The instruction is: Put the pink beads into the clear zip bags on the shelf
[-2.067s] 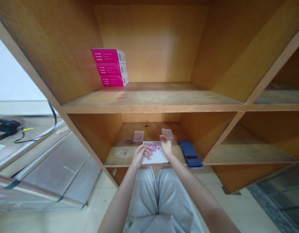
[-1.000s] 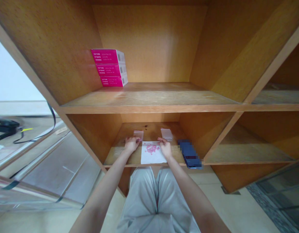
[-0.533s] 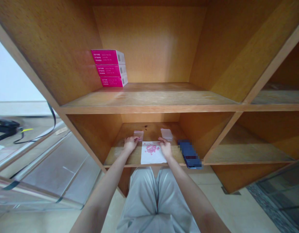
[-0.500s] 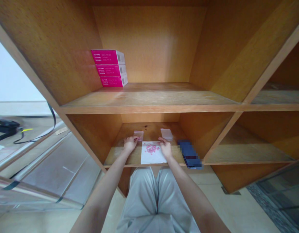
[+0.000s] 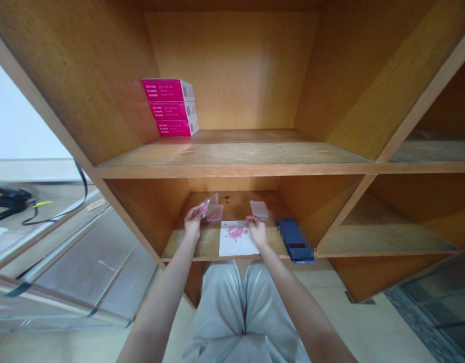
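Note:
My left hand [image 5: 193, 220] pinches a small clear plastic bag [image 5: 209, 206] with pink pills in it and holds it just above the lower shelf [image 5: 187, 242]. A second clear bag [image 5: 216, 216] lies under it. A white paper sheet [image 5: 238, 244] lies on the shelf with a heap of pink pills [image 5: 237, 232] on it. My right hand [image 5: 257, 229] rests at the sheet's right edge next to the pills, fingers curled. Behind it lies another small clear bag [image 5: 259, 208].
A dark blue phone [image 5: 294, 241] lies to the right of the sheet. Three pink boxes [image 5: 171, 107] are stacked at the back left of the upper shelf [image 5: 236, 151]. Glass panels [image 5: 77, 272] and black cables [image 5: 13, 199] are at the left.
My left hand has taken hold of the clear bag at the back left and lifted it off the shelf. Earlier it moved there from the pills. My right hand has stayed at the sheet.

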Demonstrator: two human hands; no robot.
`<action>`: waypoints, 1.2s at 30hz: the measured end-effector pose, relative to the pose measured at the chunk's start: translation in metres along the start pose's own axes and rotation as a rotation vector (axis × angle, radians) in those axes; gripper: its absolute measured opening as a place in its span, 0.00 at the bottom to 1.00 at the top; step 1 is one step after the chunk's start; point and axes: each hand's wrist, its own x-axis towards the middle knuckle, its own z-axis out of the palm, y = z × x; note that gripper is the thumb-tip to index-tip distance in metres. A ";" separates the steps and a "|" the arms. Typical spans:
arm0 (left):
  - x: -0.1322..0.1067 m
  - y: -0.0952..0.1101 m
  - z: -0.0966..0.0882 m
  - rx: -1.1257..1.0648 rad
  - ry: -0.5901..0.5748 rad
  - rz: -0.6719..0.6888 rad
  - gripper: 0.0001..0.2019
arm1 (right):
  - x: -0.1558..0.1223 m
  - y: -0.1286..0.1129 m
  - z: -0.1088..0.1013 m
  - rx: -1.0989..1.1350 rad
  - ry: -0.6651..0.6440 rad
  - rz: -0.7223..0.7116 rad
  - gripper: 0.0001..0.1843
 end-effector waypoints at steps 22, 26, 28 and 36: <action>-0.069 0.002 0.001 -0.461 -0.192 -0.450 0.11 | -0.003 -0.005 0.001 -0.040 0.021 -0.062 0.13; -0.071 0.001 0.001 -0.434 -0.217 -0.413 0.11 | -0.008 -0.019 -0.001 -0.068 0.008 -0.130 0.13; -0.072 0.002 0.001 -0.430 -0.231 -0.407 0.12 | -0.010 -0.028 -0.002 -0.098 -0.029 -0.192 0.13; -0.074 0.006 0.001 -0.396 -0.274 -0.397 0.13 | -0.008 -0.053 0.019 0.078 -0.204 -0.073 0.13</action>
